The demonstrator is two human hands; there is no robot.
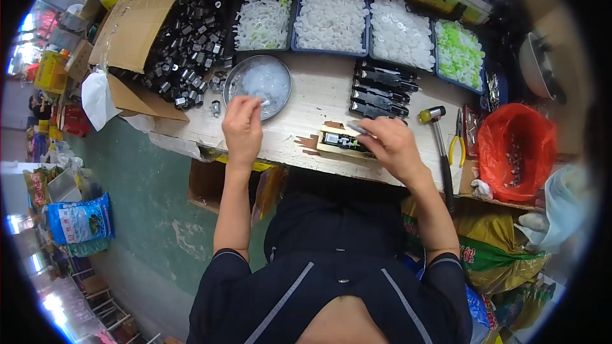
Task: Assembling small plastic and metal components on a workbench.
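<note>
My left hand [242, 132] is over the near rim of a round metal dish [288, 97], its thumb and fingers pinched together. A small pale bit shows at those fingertips, too small to name. Inside the dish lies a whitish, translucent mass [266, 83]. My right hand [394, 146] is closed at a pale wooden block [344, 149] by the table's front edge. Between its thumb and fingers is a small grey metal piece [358, 129]. Set in the block is a black housing [335, 139] with a silvery part and light green bits; my right fingers cover its right end.
Trays of white plastic parts [331, 19] and green ones [459, 51] line the back. A cardboard box [137, 25] spills black and silver motors [191, 57]. Black housings [382, 89] lie stacked mid-table. At right are a hammer [440, 140], yellow-handled pliers [458, 140] and a red bag [516, 146].
</note>
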